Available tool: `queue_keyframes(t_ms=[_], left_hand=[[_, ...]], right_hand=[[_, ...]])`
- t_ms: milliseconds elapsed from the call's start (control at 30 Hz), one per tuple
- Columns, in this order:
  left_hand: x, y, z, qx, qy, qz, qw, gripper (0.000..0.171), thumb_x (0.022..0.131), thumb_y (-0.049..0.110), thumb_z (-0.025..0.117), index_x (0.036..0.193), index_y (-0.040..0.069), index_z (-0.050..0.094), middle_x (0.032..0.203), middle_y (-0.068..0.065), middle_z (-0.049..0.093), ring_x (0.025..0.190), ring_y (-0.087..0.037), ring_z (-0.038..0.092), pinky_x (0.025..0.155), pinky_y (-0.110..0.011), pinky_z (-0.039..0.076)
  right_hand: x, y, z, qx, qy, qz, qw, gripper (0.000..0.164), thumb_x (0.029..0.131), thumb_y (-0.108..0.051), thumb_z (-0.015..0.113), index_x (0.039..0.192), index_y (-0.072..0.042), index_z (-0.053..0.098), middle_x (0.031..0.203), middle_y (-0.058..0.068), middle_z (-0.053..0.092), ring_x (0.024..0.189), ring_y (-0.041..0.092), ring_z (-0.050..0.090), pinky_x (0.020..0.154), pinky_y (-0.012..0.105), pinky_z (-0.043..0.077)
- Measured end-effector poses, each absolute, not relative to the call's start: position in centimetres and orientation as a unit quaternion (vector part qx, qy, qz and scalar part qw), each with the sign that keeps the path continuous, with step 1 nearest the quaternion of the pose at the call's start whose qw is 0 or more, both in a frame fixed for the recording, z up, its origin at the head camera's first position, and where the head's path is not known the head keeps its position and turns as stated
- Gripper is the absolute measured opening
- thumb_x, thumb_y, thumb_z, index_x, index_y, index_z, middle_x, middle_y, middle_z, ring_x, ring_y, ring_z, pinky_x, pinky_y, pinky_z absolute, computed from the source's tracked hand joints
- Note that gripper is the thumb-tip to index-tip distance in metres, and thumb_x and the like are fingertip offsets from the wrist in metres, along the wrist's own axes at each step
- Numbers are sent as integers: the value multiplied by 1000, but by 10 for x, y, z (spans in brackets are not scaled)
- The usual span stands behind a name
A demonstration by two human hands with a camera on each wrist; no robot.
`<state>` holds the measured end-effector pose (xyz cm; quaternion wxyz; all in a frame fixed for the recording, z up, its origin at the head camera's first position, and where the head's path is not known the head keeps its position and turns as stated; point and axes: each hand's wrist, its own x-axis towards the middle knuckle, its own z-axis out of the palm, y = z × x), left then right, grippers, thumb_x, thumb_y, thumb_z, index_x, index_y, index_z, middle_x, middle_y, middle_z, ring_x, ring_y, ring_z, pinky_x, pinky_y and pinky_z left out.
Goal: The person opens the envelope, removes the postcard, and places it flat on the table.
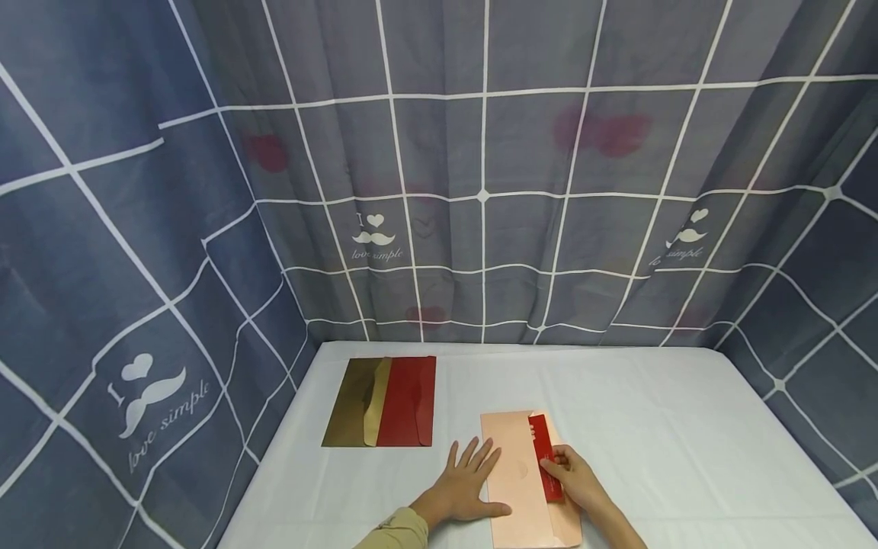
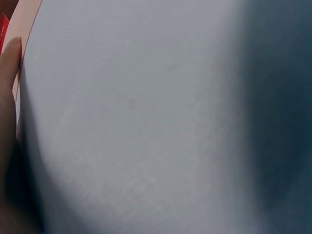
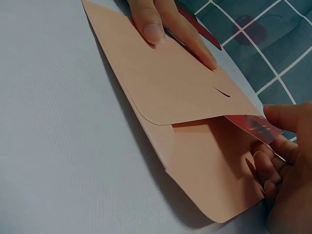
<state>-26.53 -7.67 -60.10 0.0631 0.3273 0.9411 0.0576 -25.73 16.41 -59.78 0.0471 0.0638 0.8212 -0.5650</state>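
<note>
A peach paper envelope (image 1: 514, 476) lies on the white table with its flap side open towards the right. My left hand (image 1: 465, 488) rests on its left part with the fingers spread; in the right wrist view, the left fingertips (image 3: 155, 33) press on the paper. My right hand (image 1: 575, 479) pinches a red card (image 1: 540, 435) with pale printing between thumb and fingers. The card (image 3: 248, 127) sits partly inside the envelope's mouth, so its inner portion is hidden. Only a sliver of the left hand (image 2: 9, 73) shows in the left wrist view.
On the left, a gold envelope (image 1: 351, 400) and a dark red envelope (image 1: 406, 400) lie side by side, their edges touching or overlapping. White cloth covers the table (image 1: 652, 427). Blue-grey checked curtains (image 1: 480, 229) hang behind and on both sides.
</note>
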Motion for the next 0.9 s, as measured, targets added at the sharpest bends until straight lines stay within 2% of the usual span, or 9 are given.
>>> queue_keyframes(t_ms=[267,533,667,900], left_hand=[[-265,-77,-602,325,942,60,65,93,84,77,37,153,17,20,158,-3,14,144,-26,10,109,-58,11],[-265,-77,-599,321,943,57,67,93,84,77,37,153,17,21,158,-2,14,144,-25,9,109,-58,10],[-265,-76,-598,320,943,63,66,93,84,77,38,153,17,21,158,-2,15,144,-25,9,109,-58,10],[-264,-76,-599,325,942,62,62,93,84,76,39,153,16,23,158,-3,17,143,-26,12,108,-59,12]], right_hand=[[-256,165,-601,66,811,-580,40,41,87,-14,71,114,8,51,96,9,55,78,18,50,63,25,45],[-255,168,-602,54,802,-594,29,45,82,-5,73,118,9,49,99,13,57,77,19,52,61,24,47],[-255,169,-604,47,814,-579,10,43,83,1,70,120,9,49,97,12,58,74,18,53,60,25,47],[-249,168,-604,35,845,-533,-16,46,84,-5,71,121,11,49,86,7,58,73,17,52,62,26,44]])
